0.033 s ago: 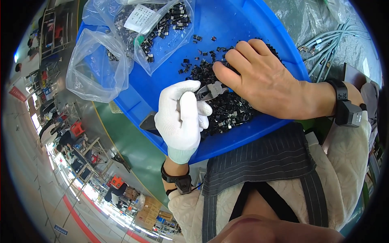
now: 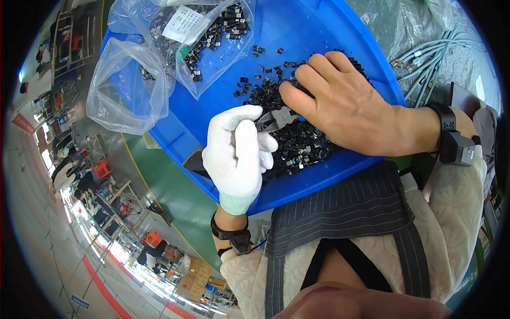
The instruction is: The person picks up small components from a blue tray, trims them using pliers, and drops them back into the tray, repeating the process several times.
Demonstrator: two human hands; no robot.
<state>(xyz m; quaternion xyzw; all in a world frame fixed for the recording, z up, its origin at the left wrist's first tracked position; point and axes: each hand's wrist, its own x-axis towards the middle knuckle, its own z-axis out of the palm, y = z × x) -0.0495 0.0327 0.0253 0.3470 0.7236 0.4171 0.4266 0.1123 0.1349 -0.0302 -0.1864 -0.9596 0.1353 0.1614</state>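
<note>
My left hand (image 2: 234, 157), in a white knit glove, is closed with its fingers curled in. A grey, partly shiny piece (image 2: 276, 119) sticks out from between its thumb and forefinger; its exact kind is unclear. The far end of that piece reaches close to my bare right hand (image 2: 340, 101). The right hand's fingers are bent down over a heap of small black parts with metallic faces (image 2: 300, 146), and the fingertips are hidden. Both hands are above the blue tray (image 2: 287, 32) that holds the heap.
A clear bag of black parts (image 2: 228, 26) with a white label lies in the tray's far left. Beside it, an opened clear bag (image 2: 127, 101) hangs over the rim. Grey cables (image 2: 438, 58) lie to the right. Workbenches and stools stand in the left background.
</note>
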